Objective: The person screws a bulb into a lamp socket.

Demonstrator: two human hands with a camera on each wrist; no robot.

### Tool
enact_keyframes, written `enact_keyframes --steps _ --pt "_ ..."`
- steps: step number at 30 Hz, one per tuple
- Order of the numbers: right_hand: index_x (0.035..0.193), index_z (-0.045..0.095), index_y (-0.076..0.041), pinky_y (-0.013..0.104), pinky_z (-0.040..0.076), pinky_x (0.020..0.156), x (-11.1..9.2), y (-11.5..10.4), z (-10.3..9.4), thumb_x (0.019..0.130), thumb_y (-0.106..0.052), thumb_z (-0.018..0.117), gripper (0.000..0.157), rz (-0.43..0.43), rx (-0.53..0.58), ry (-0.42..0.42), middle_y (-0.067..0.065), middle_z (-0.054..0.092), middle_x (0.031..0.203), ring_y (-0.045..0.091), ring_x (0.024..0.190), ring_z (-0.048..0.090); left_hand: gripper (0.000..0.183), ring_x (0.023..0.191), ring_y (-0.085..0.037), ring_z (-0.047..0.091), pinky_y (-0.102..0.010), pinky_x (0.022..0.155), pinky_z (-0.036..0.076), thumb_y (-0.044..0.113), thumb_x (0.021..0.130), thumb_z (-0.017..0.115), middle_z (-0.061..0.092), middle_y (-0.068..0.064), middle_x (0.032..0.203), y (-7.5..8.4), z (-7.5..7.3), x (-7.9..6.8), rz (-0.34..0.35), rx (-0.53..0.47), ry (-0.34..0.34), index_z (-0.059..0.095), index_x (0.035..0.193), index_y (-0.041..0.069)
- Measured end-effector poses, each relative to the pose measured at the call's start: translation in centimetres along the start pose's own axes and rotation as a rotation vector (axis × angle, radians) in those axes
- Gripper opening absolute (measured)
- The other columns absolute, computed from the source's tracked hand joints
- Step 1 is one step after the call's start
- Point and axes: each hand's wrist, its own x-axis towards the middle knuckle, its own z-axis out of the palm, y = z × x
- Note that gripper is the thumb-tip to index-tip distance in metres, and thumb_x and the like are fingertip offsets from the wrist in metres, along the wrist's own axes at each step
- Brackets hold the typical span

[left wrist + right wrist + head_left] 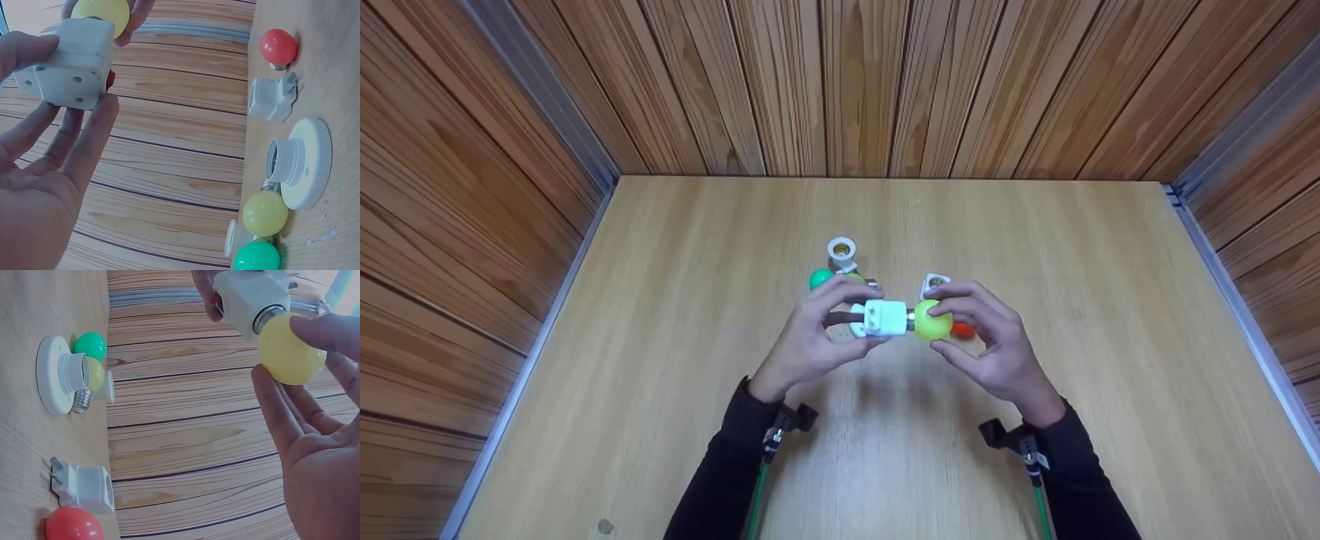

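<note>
"What have the fingers got?"

"The left hand (808,337) pinches a white socket (886,319), thumb at six o'clock, fingers across at twelve. The right hand (1003,352) has its thumb at six and curved fingertips around twelve on a yellow bulb (934,321). Each grip is spread only as wide as its thing."

"Why end to end?"

"To line the bulb's metal base up with the socket's mouth, I'd say. The fingertip hold probably lets the globe turn easily."

"Where do they lie, exactly?"

"Above the table (585,375). From their joint, the socket is at nine, between left thumb and fingers; the bulb at three, within the right fingertips. Some metal shows between; how deep it sits, I can't tell."

"Farther out?"

"Red bulb (964,330) just past three, plug socket (935,282) near one, green bulb (820,278) near ten."
</note>
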Motion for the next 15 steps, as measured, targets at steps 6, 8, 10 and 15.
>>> enact_keyframes --steps 6,8,10,15 --pt "0.122 0.067 0.005 0.02 0.061 0.102 -0.03 -0.24 0.13 0.08 0.019 0.079 0.046 0.053 0.02 0.014 0.019 0.065 0.131 0.009 0.128 0.066 0.045 0.129 -0.026 0.064 -0.036 0.101 0.065 0.002 0.087 0.083 0.065 -0.012 0.136 -0.01 0.09 -0.01 0.023 0.007 0.008 0.07 0.13 0.004" --pt "0.125 0.067 0.005 0.02 0.062 0.101 -0.02 -0.35 0.18 0.082 0.018 0.079 0.047 0.075 0.024 0.021 0.012 0.067 0.132 0.007 0.126 0.067 0.045 0.128 -0.025 0.064 -0.036 0.101 0.065 0.002 0.087 0.083 0.064 -0.012 0.136 -0.01 0.12 -0.02 0.029 0.01 0.01 0.07 0.13 0.003" --pt "0.127 0.066 0.006 0.019 0.062 0.099 -0.04 -0.41 0.22 0.082 0.018 0.078 0.047 0.088 0.03 0.029 0.006 0.068 0.131 0.006 0.123 0.068 0.045 0.128 -0.024 0.064 -0.035 0.102 0.065 0.003 0.087 0.083 0.065 -0.011 0.136 -0.02 0.17 -0.03 0.033 0.016 0.012 0.07 0.13 0.004" --pt "0.129 0.064 0.007 0.017 0.062 0.096 -0.01 -0.46 0.17 0.083 0.018 0.077 0.05 0.085 0.045 0.029 -0.003 0.067 0.13 0.006 0.118 0.068 0.045 0.127 -0.024 0.065 -0.033 0.1 0.065 0.003 0.086 0.084 0.065 -0.011 0.134 -0.11 0.25 0.03 0.047 0.007 0.018 0.071 0.129 0.007"
